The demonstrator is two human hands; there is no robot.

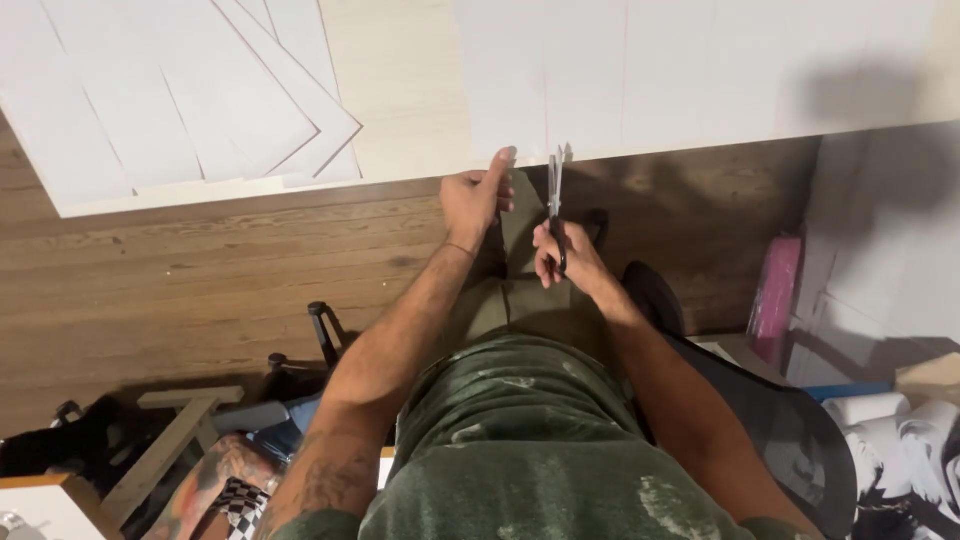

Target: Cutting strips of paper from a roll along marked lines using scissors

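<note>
Right hand (568,262) is closed in the scissors (556,200) handles, blades at the paper sheet (620,80) edge on the table (400,90). Left hand (478,196) pinches that edge at 9 o'clock of the blades. Risk: thumb sits near the blades; sheet may slip, cut may wander.

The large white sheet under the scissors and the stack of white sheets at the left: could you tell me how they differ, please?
The large sheet lies flat and single, square to the table edge; the stack is fanned, its sheets overlapping at angles. The left hand holds the large sheet's edge while the right hand puts the scissors to it; the stack lies untouched. The large sheet shows faint straight lines; the stack's sheets have thin reddish edges. Both are white and rest on the pale table.
</note>
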